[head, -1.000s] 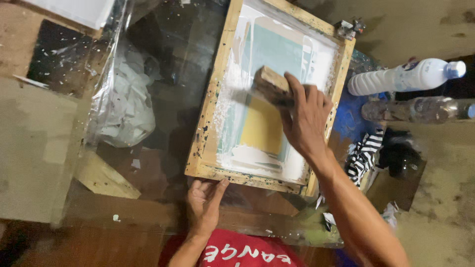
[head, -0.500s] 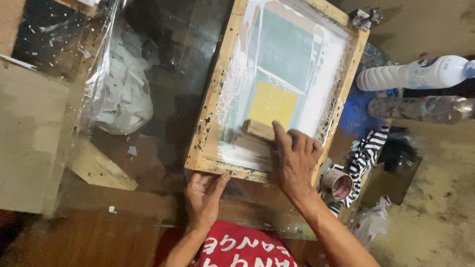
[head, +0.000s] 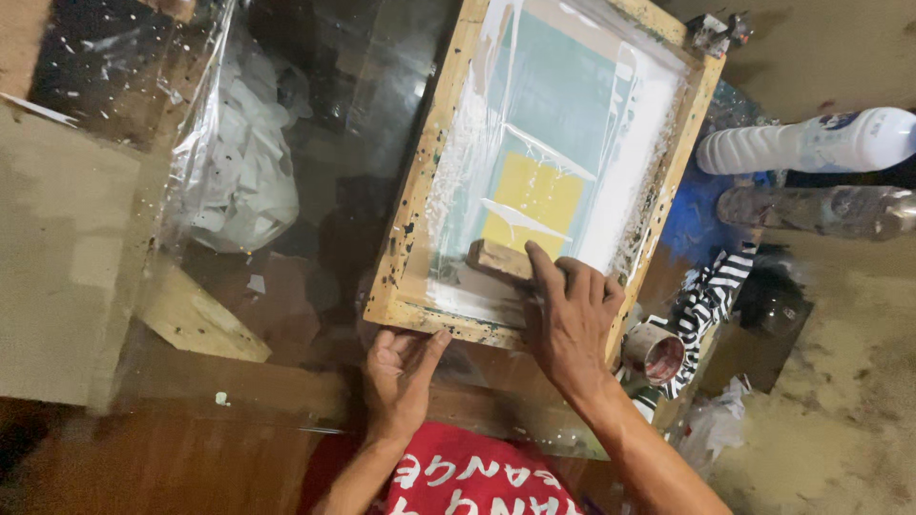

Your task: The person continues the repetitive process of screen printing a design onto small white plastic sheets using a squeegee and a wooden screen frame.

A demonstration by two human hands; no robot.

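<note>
At the far left we see a pale board (head: 57,248) lying flat, and beside it a clear plastic bag (head: 234,162) stuffed with crumpled white pieces, its film catching the light; a light wooden wedge (head: 196,319) sits just below the bag on the dark table top (head: 324,143). Moving right, our left hand (head: 401,377) lies flat with the fingers together and stretched out, the fingertips pressing on the near rail of the wooden screen frame (head: 415,205), holding nothing. The frame lies tilted on the table, its wood flecked with dark paint, its mesh (head: 563,114) pale teal with a yellow rectangle (head: 539,195) near the middle and white ink smeared along the edges. Our right hand (head: 572,319) lies at the near end of the mesh, fingers curled down over a wooden squeegee block (head: 496,259), gripping it against the screen just below the yellow patch. Right of that hand, off the frame's corner, stands a small round pot (head: 654,351) with a reddish inside, touching a black-and-white striped cloth (head: 711,291). Farther right, two plastic bottles lie on their sides: a white bottle (head: 801,145) with a blue patch of label near its neck, and below it a clear bottle (head: 811,210) without a readable label. A blue-stained patch (head: 687,215) shows between frame and bottles.
</note>
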